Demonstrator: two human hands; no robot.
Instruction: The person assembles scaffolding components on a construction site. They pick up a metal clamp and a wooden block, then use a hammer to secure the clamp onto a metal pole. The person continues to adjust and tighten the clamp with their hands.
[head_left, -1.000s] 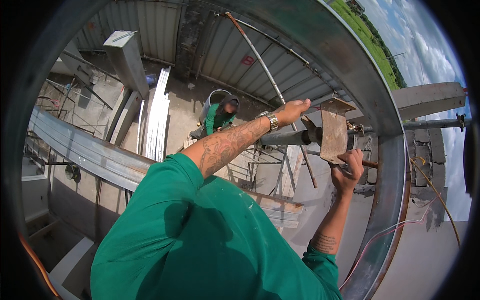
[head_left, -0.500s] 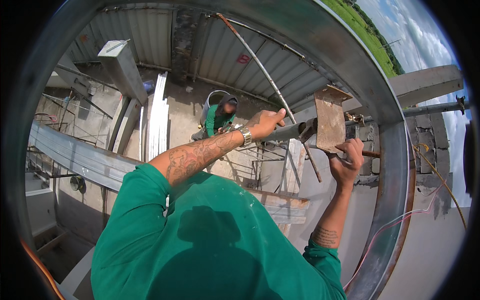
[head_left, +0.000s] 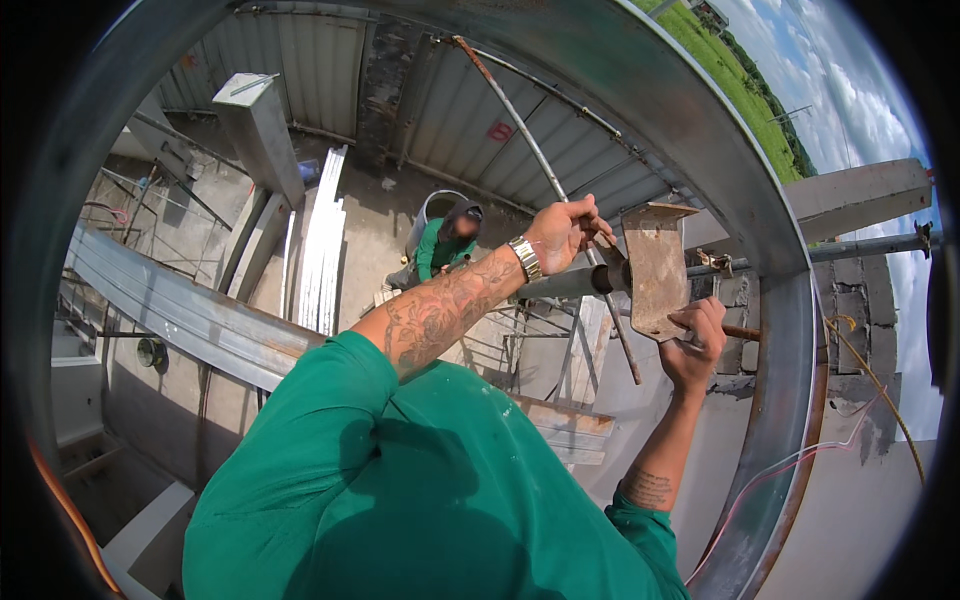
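Observation:
A rusty U-head plate (head_left: pixel 655 270) sits at the end of a grey steel tube (head_left: pixel 560 285), right of centre. My right hand (head_left: pixel 697 340) is closed around the plate's lower edge, thumb on its face. Beside the dark collar (head_left: pixel 612 270) behind the plate is my left hand (head_left: pixel 570 232), its fingers curled; whatever they hold is hidden. A thin rod (head_left: pixel 622 340) slants down from just below that hand. A metal watch (head_left: pixel 525 258) is on my left wrist.
A steel beam frame (head_left: pixel 780 400) curves around me. Below, a person in green (head_left: pixel 440 250) crouches by a grey drum (head_left: pixel 428 205). White metal lengths (head_left: pixel 322 240) lie on the ground. A concrete post (head_left: pixel 258 140) rises at left; pink and white wires (head_left: pixel 790 455) hang at right.
My left hand has moved right and slightly up toward the collar, its fist loosening somewhat. The plate has tilted a little, with my right hand still on its lower edge.

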